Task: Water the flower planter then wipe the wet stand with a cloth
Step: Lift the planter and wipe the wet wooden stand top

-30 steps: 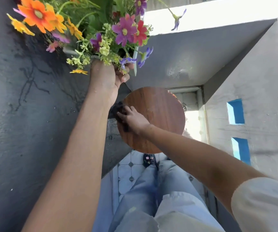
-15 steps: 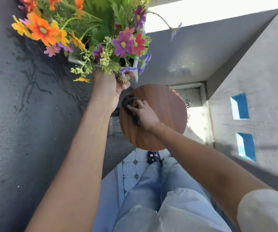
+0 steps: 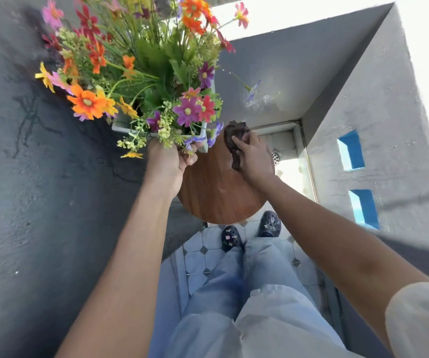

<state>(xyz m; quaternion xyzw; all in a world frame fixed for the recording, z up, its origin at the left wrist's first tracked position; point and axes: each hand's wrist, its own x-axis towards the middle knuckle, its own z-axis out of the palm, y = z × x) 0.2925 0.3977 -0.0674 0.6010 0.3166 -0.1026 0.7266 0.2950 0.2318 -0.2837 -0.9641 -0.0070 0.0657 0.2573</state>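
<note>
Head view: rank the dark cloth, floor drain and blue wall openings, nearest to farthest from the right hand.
1. Dark cloth: under the right hand, on the wooden stand.
2. Floor drain: just right of the hand, down on the floor.
3. Blue wall openings: far right wall.

Flowers [image 3: 141, 73]: orange, red, pink, purple, yellow, amid green foliage. Planter [image 3: 120, 125]: pale grey-white. Stand [image 3: 216, 192]: reddish-brown wood grain. Cloth [image 3: 234, 140]: dark brown. Floor tiles [image 3: 197, 262]: white with dark diamonds. Trousers [image 3: 247, 306]: light blue.
</note>
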